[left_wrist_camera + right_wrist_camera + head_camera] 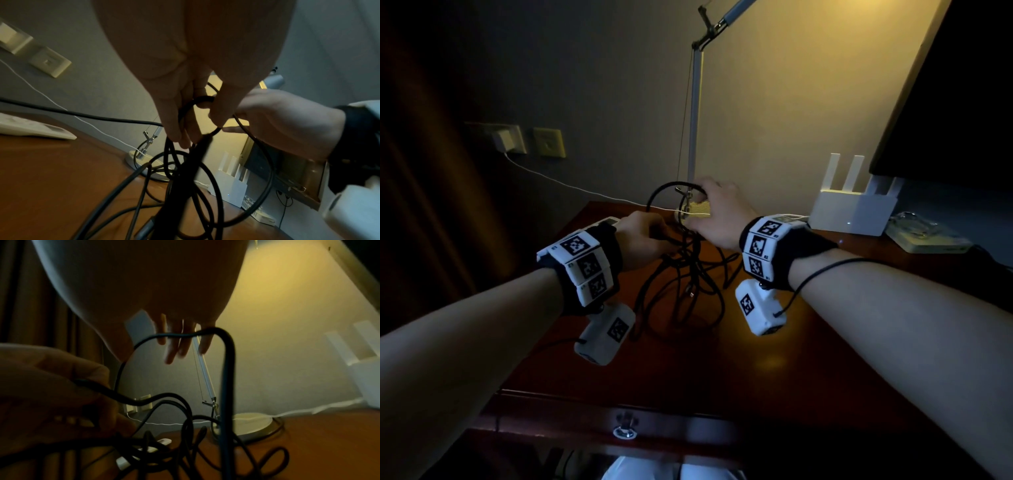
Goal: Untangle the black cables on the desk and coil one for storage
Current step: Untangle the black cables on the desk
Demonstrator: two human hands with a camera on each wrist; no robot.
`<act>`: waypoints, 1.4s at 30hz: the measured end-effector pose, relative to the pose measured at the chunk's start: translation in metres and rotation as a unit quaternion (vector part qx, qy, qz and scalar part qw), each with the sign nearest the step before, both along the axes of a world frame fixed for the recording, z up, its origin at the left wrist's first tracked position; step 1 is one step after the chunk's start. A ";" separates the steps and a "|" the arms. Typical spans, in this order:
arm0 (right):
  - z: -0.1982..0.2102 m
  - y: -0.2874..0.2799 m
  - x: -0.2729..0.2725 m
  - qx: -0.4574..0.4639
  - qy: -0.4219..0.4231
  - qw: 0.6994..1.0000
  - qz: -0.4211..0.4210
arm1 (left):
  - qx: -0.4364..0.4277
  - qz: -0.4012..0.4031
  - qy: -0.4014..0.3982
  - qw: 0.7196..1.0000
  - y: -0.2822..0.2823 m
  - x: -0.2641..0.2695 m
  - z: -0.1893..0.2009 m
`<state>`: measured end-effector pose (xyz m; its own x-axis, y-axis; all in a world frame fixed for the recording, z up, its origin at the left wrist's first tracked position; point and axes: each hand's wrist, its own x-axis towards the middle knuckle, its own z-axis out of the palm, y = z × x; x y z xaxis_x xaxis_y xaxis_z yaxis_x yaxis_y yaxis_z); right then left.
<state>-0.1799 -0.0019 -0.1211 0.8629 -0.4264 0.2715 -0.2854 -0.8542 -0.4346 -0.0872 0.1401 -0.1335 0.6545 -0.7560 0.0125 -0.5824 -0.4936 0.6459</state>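
Observation:
A tangle of black cables (688, 284) lies mid-desk and trails up into both hands. My left hand (645, 236) grips a bundle of cable; in the left wrist view its curled fingers (174, 116) close around a small black loop (185, 107), with more strands hanging below (185, 186). My right hand (717, 212) is just beyond it, holding up an arched loop (664, 190). In the right wrist view that cable (205, 331) runs across the palm side of its fingers (170, 353), then bends sharply down. The left hand (51, 394) shows there gripping a strand.
A desk lamp's pole (693, 120) and round base (252, 421) stand right behind the hands. A white charging cord (568, 183) runs from the wall socket. A white router (852, 209) and a dark monitor (962, 102) are at the right, and a white device (30, 128) at the left.

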 end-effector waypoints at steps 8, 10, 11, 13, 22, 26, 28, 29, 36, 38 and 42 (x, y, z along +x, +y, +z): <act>0.011 0.004 -0.009 -0.114 -0.076 0.991 0.003 | -0.011 -0.026 -0.048 0.998 -0.001 -0.002 -0.003; 0.011 0.011 -0.011 -0.084 -0.025 0.994 0.067 | -0.019 -0.031 -0.054 0.998 -0.002 -0.004 -0.001; 0.009 0.013 -0.011 -0.082 0.012 0.993 0.084 | -0.021 -0.034 -0.056 0.998 -0.002 -0.005 -0.001; 0.005 0.014 -0.009 -0.080 0.100 0.988 0.091 | -0.024 -0.040 -0.053 0.998 -0.002 -0.006 0.000; -0.024 -0.015 -0.009 -0.076 0.195 0.978 0.002 | -0.025 -0.041 -0.018 0.999 0.009 0.008 0.002; -0.039 -0.027 -0.009 0.024 0.167 0.986 -0.001 | -0.039 -0.046 0.019 0.998 0.013 0.011 0.002; -0.043 -0.027 -0.006 0.092 0.147 0.985 0.020 | -0.030 -0.066 0.042 0.996 0.011 0.010 0.001; -0.045 -0.025 -0.003 0.108 0.142 0.984 0.027 | -0.026 -0.074 0.045 0.996 0.010 0.008 0.001; -0.040 -0.014 -0.001 0.057 0.169 0.984 0.009 | -0.070 -0.065 0.090 0.991 0.005 0.011 0.001; -0.033 -0.009 -0.002 0.012 0.227 0.974 0.021 | -0.055 -0.038 0.010 0.998 0.004 0.018 0.003; -0.010 0.002 -0.007 0.005 0.225 0.970 0.089 | -0.038 0.011 -0.146 0.988 0.002 0.025 0.004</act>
<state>-0.1866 -0.0004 -0.1313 0.9535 -0.2598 -0.1528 -0.2958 -0.9037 -0.3094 -0.0624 0.1422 -0.1299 0.6310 -0.7311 0.2593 -0.7391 -0.4651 0.4872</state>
